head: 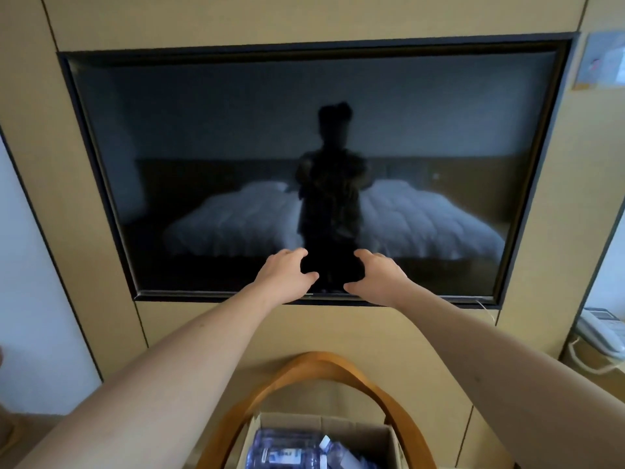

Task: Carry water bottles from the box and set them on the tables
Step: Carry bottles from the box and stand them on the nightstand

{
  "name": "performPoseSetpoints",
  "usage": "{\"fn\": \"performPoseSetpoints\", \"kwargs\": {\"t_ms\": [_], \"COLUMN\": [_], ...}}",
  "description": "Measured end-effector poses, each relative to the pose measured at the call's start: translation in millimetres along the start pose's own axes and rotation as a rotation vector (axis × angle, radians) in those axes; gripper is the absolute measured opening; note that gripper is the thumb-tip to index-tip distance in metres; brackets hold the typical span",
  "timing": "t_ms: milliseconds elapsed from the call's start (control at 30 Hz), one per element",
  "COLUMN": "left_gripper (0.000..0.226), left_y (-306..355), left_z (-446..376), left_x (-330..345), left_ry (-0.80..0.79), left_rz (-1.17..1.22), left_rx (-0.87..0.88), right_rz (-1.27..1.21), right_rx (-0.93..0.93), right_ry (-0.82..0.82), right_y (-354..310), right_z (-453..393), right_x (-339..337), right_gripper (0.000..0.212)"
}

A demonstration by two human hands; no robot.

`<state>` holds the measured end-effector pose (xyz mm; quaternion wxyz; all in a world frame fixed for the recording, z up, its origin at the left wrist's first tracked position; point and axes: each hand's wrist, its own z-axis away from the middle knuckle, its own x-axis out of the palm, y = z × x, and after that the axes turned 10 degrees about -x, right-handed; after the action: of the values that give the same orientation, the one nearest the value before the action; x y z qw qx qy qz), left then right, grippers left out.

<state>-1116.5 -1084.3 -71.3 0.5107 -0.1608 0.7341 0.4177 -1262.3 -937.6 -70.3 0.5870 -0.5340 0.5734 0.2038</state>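
Left hand: the left hand [285, 275] is reaching forward in front of the lower edge of the television [318, 170]; its fingers are loosely curved and the thumb is pointing to the right — it is holding nothing.
Right hand: the right hand [378, 277] is reaching forward beside the left one, well apart from the box; its fingers are relaxed and slightly bent, and it is gripping nothing.
Arms: both bare forearms are stretching from the bottom corners toward the screen, one on each side of the box.
Box: the cardboard box [355, 426] is standing open at the bottom middle, below and between the arms.
Water bottles: the water bottles [287, 446] are lying inside the box, clear blue plastic with white caps — how many, I cannot tell.
Handle: an orange-brown strap handle [321, 362] is arching over the box.
Television: the dark screen is sitting in a recess of the wooden wall panel [304, 18] and is reflecting two white beds and a standing person.
Telephone: a white telephone [600, 328] is resting on a surface at the right edge.
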Motion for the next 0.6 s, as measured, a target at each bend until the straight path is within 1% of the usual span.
{"fn": "performPoseSetpoints", "kwargs": {"t_ms": [233,400,533,600], "left_gripper": [0.064,0.064,0.063,0.062], "left_y": [-43.1,-79.3,-105.1,-116.7], "left_z": [-103.2,-153.0,-175.8,-180.6], "left_x": [46.8,90.1,128.7,150.2], "left_ry": [-0.077,-0.208,-0.342,-0.383], "left_rz": [0.003,-0.014,0.028,0.018], "left_rx": [0.005,-0.002,-0.068,-0.099], "right_rz": [0.010,-0.017,-0.030,-0.066], "right_rx": [0.082,0.177,0.270,0.327], "right_ry": [-0.027,-0.087,-0.168,-0.210], "right_y": [28.6,44.9,63.3,75.2], "right_z": [-86.1,-128.7,-142.0,-141.8], "right_x": [53.2,109.1,164.0,189.8], "right_gripper": [0.084,0.083,0.084,0.085]}}
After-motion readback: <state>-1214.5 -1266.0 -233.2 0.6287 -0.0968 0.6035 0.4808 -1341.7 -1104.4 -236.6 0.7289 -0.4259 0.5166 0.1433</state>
